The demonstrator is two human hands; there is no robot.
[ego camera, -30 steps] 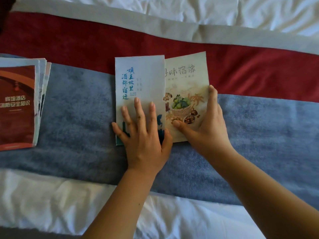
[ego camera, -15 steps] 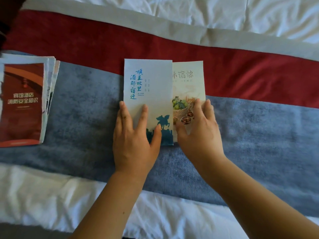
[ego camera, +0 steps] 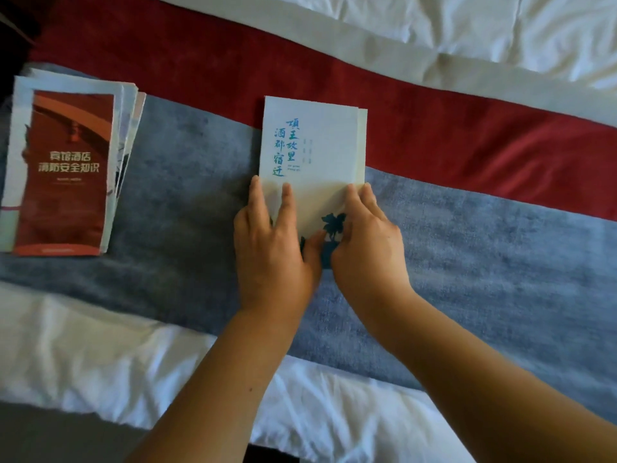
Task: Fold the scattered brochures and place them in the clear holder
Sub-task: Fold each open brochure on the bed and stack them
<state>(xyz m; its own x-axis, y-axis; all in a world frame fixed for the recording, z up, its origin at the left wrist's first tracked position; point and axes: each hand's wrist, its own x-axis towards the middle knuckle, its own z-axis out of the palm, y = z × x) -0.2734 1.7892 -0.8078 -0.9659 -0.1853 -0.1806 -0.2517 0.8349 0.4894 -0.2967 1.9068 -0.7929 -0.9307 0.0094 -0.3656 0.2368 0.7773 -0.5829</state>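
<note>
Left hand [ego camera: 270, 248]: flat on the lower left part of the brochure [ego camera: 312, 145]. The fingers are straight and slightly spread and press down on the paper without curling round it. One finger runs along the left edge.

Right hand [ego camera: 365, 242]: laid on the lower right part of the same brochure. The fingers are extended with only a slight bend and rest on the top panel near its right edge. This hand also presses and does not pinch. The two thumbs lie close together over the dark blue printed figure near the bottom.

Brochure: a tall folded rectangle of pale, matt paper with blue brush-style characters in vertical columns. A narrow cream strip of an under-panel shows along its right side. It lies flat, its upper part on the red band [ego camera: 450, 128] and its lower part on the blue-grey cloth [ego camera: 484, 255].

Stack of brochures [ego camera: 63, 168]: well apart to the left, on the same cloth. The top sheet is dark red with white characters. The edges beneath are fanned and uneven.

Surfaces: the blue-grey cloth has a soft, napped look. The red band is smoother. White bedding [ego camera: 83, 345], creased, borders both.
</note>
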